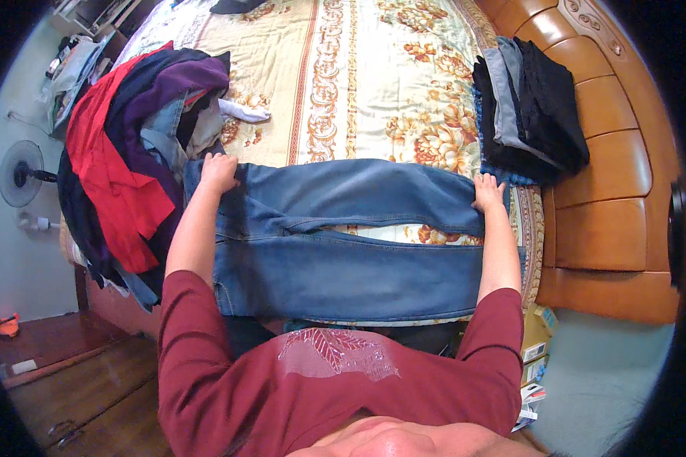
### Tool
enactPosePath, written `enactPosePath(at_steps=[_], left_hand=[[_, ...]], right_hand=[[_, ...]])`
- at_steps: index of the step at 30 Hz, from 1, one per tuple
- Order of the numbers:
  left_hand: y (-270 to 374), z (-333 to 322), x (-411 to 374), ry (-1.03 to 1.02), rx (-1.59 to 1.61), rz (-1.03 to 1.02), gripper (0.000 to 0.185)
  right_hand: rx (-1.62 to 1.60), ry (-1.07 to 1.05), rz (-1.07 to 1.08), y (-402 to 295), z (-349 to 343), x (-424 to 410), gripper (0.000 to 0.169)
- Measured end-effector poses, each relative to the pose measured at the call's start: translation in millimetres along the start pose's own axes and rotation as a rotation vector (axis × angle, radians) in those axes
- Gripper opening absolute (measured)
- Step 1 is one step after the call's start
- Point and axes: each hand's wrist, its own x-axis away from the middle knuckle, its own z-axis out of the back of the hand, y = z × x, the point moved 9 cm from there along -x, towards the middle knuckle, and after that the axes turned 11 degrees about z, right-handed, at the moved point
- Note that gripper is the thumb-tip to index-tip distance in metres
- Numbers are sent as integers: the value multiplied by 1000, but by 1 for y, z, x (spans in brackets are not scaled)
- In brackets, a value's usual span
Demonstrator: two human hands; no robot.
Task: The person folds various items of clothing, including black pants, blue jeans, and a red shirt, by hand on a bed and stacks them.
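Note:
A pair of blue jeans (349, 280) lies spread sideways across the near edge of the bed, waist at the left and leg ends at the right. My left hand (220, 171) grips the far corner of the waist, beside a heap of clothes. At the far leg's lower end, my right hand (487, 193) rests on the denim with fingers partly spread; whether it pinches the cloth is unclear. A gap between the two legs shows the flowered bedspread (354, 114).
Left, a heap of clothes includes a red garment (114, 171). A white sock-like item (244, 110) lies beside it. Folded dark and grey clothes (540, 108) are stacked by the orange-brown headboard (600, 200). Boxes (534, 348) stand low right; a fan (22, 173) is far left.

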Motion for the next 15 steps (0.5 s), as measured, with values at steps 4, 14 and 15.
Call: enactPosePath(at_steps=[4, 14, 15], left_hand=[[-31, 20, 24, 160, 105, -90, 29], [-76, 94, 171, 721, 300, -105, 26], [-76, 90, 199, 819, 329, -148, 29]], right_hand=[[-67, 110, 196, -5, 27, 12, 35], [137, 568, 5, 67, 110, 141, 17], [151, 682, -18, 70, 114, 167, 17]])
